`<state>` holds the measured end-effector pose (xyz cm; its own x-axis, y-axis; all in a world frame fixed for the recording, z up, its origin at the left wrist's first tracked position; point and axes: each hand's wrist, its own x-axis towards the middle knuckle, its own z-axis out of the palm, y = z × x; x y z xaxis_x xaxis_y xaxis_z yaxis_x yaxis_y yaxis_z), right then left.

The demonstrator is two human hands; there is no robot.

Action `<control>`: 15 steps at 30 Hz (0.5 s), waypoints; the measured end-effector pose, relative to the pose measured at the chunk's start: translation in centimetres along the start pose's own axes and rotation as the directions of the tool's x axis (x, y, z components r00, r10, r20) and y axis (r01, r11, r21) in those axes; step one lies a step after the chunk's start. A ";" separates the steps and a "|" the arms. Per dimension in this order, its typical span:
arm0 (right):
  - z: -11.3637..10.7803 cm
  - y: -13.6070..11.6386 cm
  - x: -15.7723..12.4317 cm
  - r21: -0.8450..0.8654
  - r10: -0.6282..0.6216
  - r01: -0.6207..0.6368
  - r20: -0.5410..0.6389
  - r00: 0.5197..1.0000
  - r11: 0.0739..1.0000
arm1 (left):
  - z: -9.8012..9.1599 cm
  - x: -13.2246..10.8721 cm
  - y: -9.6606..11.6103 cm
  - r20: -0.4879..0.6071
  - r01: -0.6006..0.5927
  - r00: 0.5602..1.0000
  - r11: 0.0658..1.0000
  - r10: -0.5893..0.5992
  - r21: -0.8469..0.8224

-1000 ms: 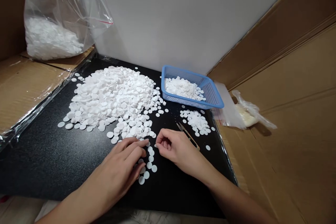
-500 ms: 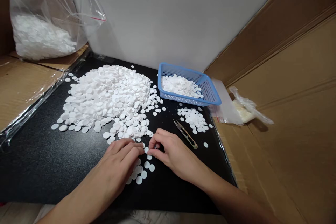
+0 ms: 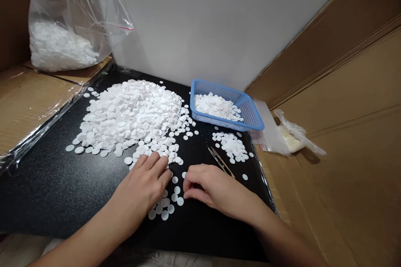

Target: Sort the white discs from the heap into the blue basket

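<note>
A big heap of white discs [image 3: 131,112] lies on the black table [image 3: 78,187]. My left hand [image 3: 147,179] rests at the heap's near edge, its fingers bent down over discs; what its fingertips hold, if anything, is hidden. To its right, my right hand [image 3: 206,185] is curled just above the table, with a loose disc [image 3: 184,175] at its fingers. Several scattered discs [image 3: 164,215] lie between and below the hands. Thread snips [image 3: 220,162] lie behind my right hand, beside a small pile of discs [image 3: 233,147].
A blue basket [image 3: 227,124] with white discs stands at the back right. Beyond the table's right edge is a plastic bag with pale contents [image 3: 291,138]. A large clear bag of white pieces [image 3: 61,48] sits on cardboard at the left. A grey wall [image 3: 194,21] rises behind.
My left hand has moved up onto the near edge of the heap. My right hand has shifted slightly right and down, leaving a wider gap between the hands. The view has shifted slightly.
</note>
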<state>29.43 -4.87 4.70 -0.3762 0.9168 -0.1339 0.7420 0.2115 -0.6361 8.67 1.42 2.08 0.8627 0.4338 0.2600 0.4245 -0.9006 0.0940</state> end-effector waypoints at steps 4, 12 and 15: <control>1.0 -0.2 0.8 0.039 0.083 -0.077 -0.189 0.978 0.996 | -0.1 0.2 0.0 -0.013 -0.058 0.998 0.994 0.060 0.091; 1.8 -0.6 1.7 0.158 0.207 -0.178 -0.183 0.961 0.971 | -0.3 0.3 0.1 -0.050 -0.070 0.996 0.996 0.073 0.052; 1.5 -0.3 1.7 0.084 0.165 -0.149 -0.252 0.953 0.985 | -0.1 0.3 0.1 -0.097 -0.046 0.994 0.998 0.050 0.044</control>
<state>27.72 -3.87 3.54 -0.0958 0.9945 -0.0410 0.7408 0.0437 -0.6704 8.95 1.46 2.28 0.8521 0.3835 0.3563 0.3961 -0.9173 0.0400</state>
